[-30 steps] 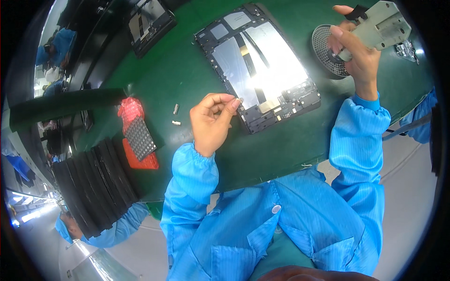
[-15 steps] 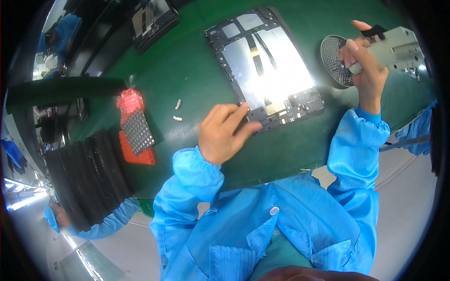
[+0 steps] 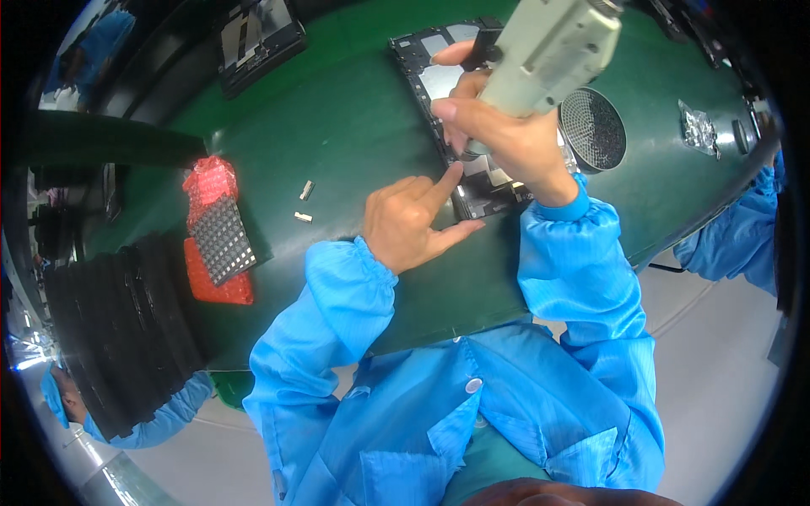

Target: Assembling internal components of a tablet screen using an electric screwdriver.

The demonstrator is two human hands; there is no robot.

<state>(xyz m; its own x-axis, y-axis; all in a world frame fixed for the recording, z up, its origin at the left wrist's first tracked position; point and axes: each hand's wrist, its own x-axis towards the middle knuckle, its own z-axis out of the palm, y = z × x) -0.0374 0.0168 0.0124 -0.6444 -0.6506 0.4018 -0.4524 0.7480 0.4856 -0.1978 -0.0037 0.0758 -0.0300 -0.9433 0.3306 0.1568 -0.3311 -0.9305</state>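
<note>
A flat black tablet-like device [image 3: 440,82] with silver plates lies on the green table, partly hidden by my right hand and its tool. My right hand [image 3: 515,143] is wrapped round a pale grey-green electric screwdriver [image 3: 548,63]. The tool's tip, mostly hidden by the fingers, is over the device's near left part. My left hand [image 3: 403,221] rests at that near left edge, index finger and thumb stretched apart, the index tip touching the frame close to the screwdriver. Just right of the device stands a round tray [image 3: 593,128] of small dark pieces.
Two small metal parts [image 3: 305,191] lie left of my left hand. Beyond them are red bubble wrap [image 3: 211,179], a dotted grey sheet [image 3: 223,242] and a black ribbed stack [image 3: 126,329]. Another device [image 3: 260,42] lies far left. A clear bag [image 3: 698,129] sits at right.
My right hand has carried the screwdriver leftward from above the round tray to over the device. My left hand stays at the device's edge. The whole view has shifted slightly.
</note>
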